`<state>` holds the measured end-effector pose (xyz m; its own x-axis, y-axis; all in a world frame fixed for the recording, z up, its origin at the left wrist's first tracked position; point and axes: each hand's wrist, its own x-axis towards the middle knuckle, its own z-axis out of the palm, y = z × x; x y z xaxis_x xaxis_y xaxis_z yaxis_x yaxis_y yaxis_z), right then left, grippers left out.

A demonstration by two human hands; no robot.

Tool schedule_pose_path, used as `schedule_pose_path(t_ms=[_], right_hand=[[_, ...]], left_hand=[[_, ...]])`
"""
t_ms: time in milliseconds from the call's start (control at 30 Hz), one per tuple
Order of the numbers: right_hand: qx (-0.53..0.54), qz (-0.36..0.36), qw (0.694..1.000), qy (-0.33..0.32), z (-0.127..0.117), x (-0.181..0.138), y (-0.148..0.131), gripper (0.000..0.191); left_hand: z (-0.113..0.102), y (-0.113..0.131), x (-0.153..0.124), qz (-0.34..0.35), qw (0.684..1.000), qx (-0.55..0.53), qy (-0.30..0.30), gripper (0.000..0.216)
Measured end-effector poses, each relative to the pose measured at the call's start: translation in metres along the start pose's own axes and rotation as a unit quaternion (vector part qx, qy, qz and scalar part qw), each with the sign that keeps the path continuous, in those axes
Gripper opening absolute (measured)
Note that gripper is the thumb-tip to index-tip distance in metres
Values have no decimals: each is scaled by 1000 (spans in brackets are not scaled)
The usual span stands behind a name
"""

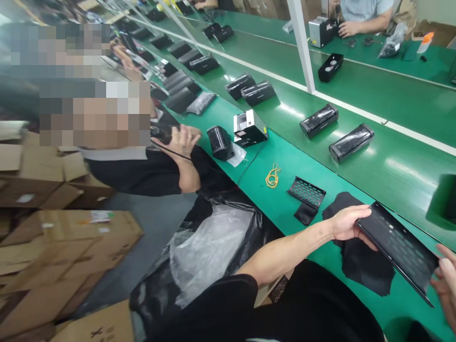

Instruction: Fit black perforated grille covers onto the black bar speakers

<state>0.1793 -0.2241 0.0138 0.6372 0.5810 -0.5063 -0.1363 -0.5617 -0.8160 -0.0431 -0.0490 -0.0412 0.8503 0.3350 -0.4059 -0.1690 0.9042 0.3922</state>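
Note:
My left hand point(351, 224) is closed round the near left end of a black perforated grille panel point(399, 249), raised above the green bench and tilted. At the panel's other end, my right hand point(445, 280) grips the edge between thumb and fingers, partly cut off by the frame. Dark fabric shows over the panel's inner side, with slots visible through it. Beneath the panel lies a pile of black fabric pieces point(366, 270). A second perforated panel point(309, 191) rests further left, beside a small black fabric piece point(305, 214).
Yellow rubber bands point(272, 176), a black-and-white box device point(250, 127) and a black cylindrical speaker point(220, 142) lie on the bench. Speaker housings point(352, 142) line the green belt. A co-worker's hand point(183, 141) is at left, above a plastic-lined bag point(213, 251); cartons point(81, 251) stand behind.

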Motion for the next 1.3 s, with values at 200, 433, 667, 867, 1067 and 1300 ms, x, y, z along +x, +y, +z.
schedule_pose_path(t_ms=[200, 433, 667, 867, 1067, 1300], right_hand=[[163, 70, 978, -109, 18, -18, 21, 48], [156, 91, 983, -38, 15, -23, 20, 59], [142, 112, 982, -53, 14, -21, 20, 61], [148, 127, 980, -32, 13, -20, 17, 63], [124, 116, 985, -1, 8, -20, 23, 60], [121, 129, 984, 14, 7, -21, 23, 62]], left_hand=[[8, -5, -7, 27, 998, 3, 59, 22], [9, -3, -15, 7, 998, 38, 43, 26], [12, -2, -20, 5, 995, 81, 55, 27], [10, -2, -19, 1, 993, 109, 43, 34], [-1, -3, -16, -25, 988, 151, -27, 50], [1, -4, -16, -14, 986, 165, -34, 60]])
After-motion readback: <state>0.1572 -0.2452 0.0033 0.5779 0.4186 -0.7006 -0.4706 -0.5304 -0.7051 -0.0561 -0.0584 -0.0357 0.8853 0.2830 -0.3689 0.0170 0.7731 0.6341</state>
